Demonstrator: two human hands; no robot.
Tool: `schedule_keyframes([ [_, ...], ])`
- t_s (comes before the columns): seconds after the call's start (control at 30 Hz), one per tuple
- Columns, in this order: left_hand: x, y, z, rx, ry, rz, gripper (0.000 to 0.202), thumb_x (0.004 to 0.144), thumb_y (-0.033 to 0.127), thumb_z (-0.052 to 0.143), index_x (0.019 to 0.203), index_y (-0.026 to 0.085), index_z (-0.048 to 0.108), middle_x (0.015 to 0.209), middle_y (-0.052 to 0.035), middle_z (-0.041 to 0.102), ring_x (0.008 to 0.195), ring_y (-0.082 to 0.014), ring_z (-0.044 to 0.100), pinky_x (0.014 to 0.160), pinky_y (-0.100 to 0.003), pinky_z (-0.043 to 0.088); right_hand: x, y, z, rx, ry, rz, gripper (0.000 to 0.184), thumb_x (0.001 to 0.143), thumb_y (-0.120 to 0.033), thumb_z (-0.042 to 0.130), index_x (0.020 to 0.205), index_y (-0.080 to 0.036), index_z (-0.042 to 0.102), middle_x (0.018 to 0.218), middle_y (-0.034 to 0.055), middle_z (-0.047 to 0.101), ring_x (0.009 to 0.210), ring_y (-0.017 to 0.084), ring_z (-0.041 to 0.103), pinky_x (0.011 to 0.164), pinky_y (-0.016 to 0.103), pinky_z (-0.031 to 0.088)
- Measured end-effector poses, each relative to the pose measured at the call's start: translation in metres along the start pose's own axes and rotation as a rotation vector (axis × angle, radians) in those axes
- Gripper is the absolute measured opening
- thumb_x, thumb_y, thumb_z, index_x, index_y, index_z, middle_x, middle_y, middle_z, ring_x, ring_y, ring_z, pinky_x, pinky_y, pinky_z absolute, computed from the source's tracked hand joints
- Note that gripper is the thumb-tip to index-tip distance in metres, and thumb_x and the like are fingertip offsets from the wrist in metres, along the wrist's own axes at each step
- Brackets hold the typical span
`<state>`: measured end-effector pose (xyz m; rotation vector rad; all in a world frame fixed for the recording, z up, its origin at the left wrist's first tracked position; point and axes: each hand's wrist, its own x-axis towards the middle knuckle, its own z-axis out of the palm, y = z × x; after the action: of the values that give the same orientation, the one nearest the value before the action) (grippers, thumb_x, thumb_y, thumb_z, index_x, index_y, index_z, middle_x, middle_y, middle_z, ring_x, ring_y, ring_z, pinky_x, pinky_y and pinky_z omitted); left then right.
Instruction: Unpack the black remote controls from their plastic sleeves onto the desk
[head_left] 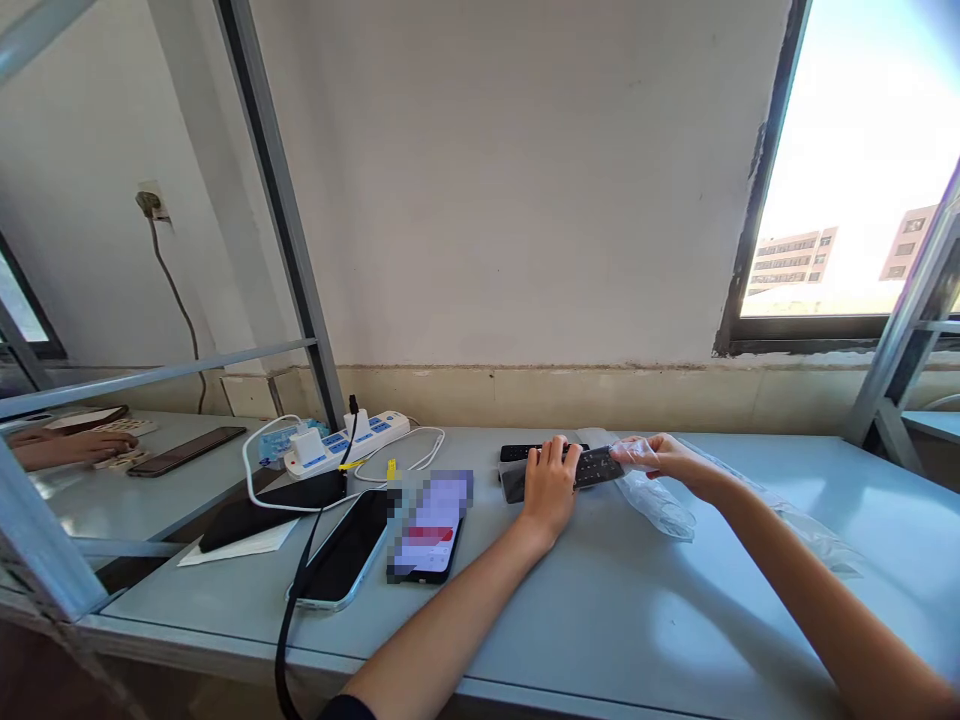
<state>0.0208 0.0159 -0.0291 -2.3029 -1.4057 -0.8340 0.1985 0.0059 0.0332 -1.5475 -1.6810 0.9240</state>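
Observation:
A black remote control (596,466) lies across the far part of a pale blue table (637,610), with a second dark remote (517,453) just behind it. My left hand (550,487) rests flat on the left part of the black remote, fingers spread over it. My right hand (660,457) pinches a clear plastic bag (660,505) at the remote's right end. The bag trails away to the right over the table.
Two phones (427,530) (343,558) lie to the left, one cabled to a white power strip (352,440). A black flat object (270,505) sits on paper nearby. Another person's hand (71,447) works at the left table beyond a metal post (281,210).

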Motion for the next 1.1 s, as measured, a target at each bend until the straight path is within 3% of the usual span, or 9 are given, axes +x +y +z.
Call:
schedule_keyframes([
  [0.2,0.002,-0.009,0.002,0.01,0.01,-0.032,0.038,0.073,0.006,0.066,0.104,0.023,0.053,0.111,-0.0035,0.057,0.098,-0.0204,0.058,0.081,-0.034,0.047,0.001,0.003,-0.002,0.031,0.053,-0.003,0.057,0.042,-0.069,0.069,0.071,-0.02,0.072,0.092,0.008,0.068,0.082,0.02,0.054,0.062,0.028,0.041],
  [0.3,0.003,-0.013,0.0,0.0,-0.004,-0.076,0.04,0.071,0.004,0.065,0.104,0.023,0.052,0.112,-0.0036,0.057,0.1,-0.0202,0.057,0.082,-0.033,0.046,0.001,0.005,-0.006,0.056,0.12,-0.019,0.051,0.048,-0.067,0.067,0.068,-0.021,0.071,0.101,0.0074,0.068,0.086,0.02,0.055,0.062,0.027,0.043],
  [0.4,0.004,-0.014,-0.001,-0.023,-0.02,-0.126,0.039,0.072,0.006,0.065,0.105,0.022,0.051,0.112,-0.0047,0.057,0.102,-0.0208,0.057,0.084,-0.033,0.045,0.004,0.009,-0.009,0.156,0.241,-0.016,0.045,0.05,-0.062,0.068,0.068,-0.02,0.071,0.103,0.008,0.067,0.089,0.021,0.057,0.06,0.026,0.044],
  [0.57,0.003,-0.014,-0.002,-0.078,-0.012,-0.192,0.029,0.077,0.013,0.063,0.102,0.021,0.052,0.106,-0.005,0.058,0.1,-0.0216,0.056,0.083,-0.033,0.044,0.013,0.021,-0.016,0.4,0.504,-0.025,0.037,0.051,-0.053,0.072,0.071,-0.022,0.067,0.08,0.0065,0.065,0.081,0.021,0.06,0.054,0.027,0.048],
  [0.7,0.001,-0.011,0.002,-0.12,0.021,-0.222,0.009,0.087,0.021,0.051,0.096,0.022,0.055,0.099,-0.0045,0.059,0.094,-0.0207,0.057,0.079,-0.033,0.044,0.022,0.03,-0.02,0.533,0.636,-0.042,0.042,0.053,-0.06,0.071,0.073,-0.024,0.059,0.069,0.0024,0.059,0.07,0.018,0.06,0.049,0.025,0.048],
  [0.93,-0.002,-0.006,0.004,-0.153,0.057,-0.16,0.016,0.093,0.026,0.042,0.089,0.021,0.056,0.097,-0.0047,0.059,0.092,-0.0197,0.056,0.078,-0.032,0.043,0.035,0.043,-0.022,0.559,0.633,-0.047,0.055,0.062,-0.079,0.05,0.069,-0.027,0.037,0.051,-0.0043,0.042,0.048,0.013,0.047,0.042,0.026,0.043],
  [1.1,-0.005,-0.006,0.001,-0.201,0.099,-0.083,0.019,0.093,0.024,0.039,0.087,0.021,0.056,0.092,-0.0044,0.059,0.09,-0.0194,0.056,0.078,-0.032,0.043,0.036,0.051,-0.033,0.619,0.775,-0.022,0.051,0.07,-0.078,0.038,0.072,-0.028,0.032,0.063,-0.0006,0.06,0.043,0.012,0.04,0.04,0.027,0.041],
])
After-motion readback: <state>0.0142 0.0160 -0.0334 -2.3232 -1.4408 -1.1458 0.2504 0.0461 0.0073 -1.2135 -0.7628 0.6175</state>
